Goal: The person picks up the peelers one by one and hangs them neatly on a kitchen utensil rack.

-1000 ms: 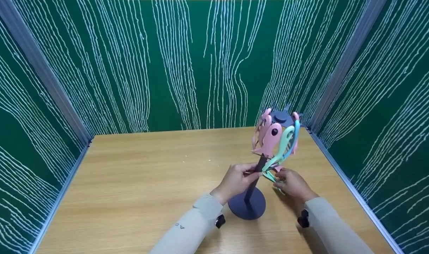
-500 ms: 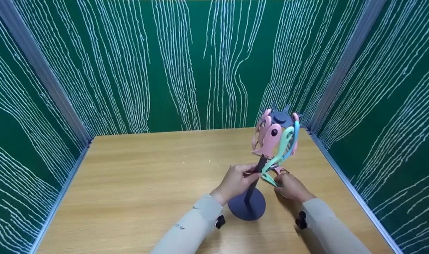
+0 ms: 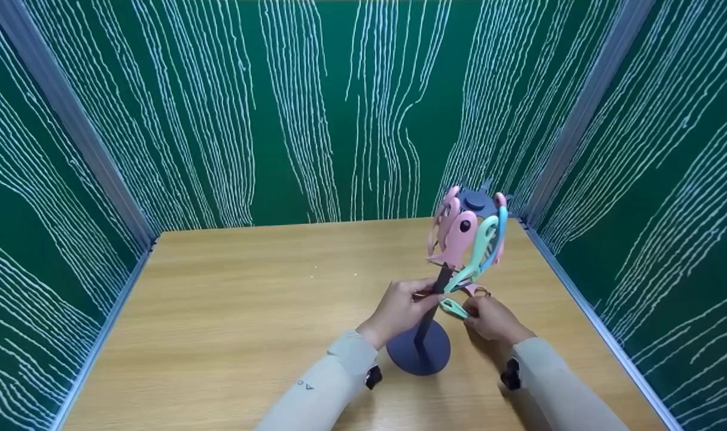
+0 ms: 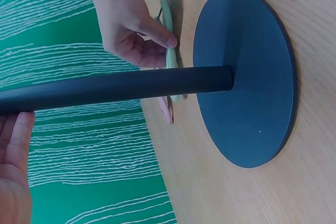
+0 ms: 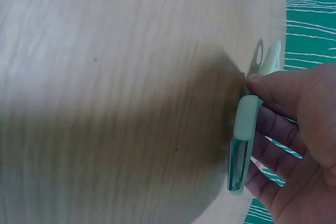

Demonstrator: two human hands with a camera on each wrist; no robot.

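A dark utensil stand has a round base point(image 3: 419, 347), an upright post point(image 4: 115, 86) and a hooked top point(image 3: 477, 200). My left hand point(image 3: 402, 308) grips the post below the hanging utensils. To the right of the post, my right hand point(image 3: 496, 317) pinches a green peeler point(image 5: 244, 129) between thumb and fingers, low over the table. The peeler's slotted blade end faces the right wrist camera; its handle with a hanging hole points toward the post. Pink utensils point(image 3: 461, 236), a green one point(image 3: 480, 248) and a blue one point(image 3: 498, 230) hang from the hooks.
Behind the peeler, a pink-handled utensil point(image 4: 166, 111) lies low by the table surface, partly hidden by my right hand. The wooden table point(image 3: 231, 323) is enclosed by green walls point(image 3: 219, 120) with white wavy lines. Small pale specks lie left of the stand.
My right hand has shifted slightly left, and the green peeler in it has turned and dropped a little lower. The left hand stays on the post, and the stand has not moved.
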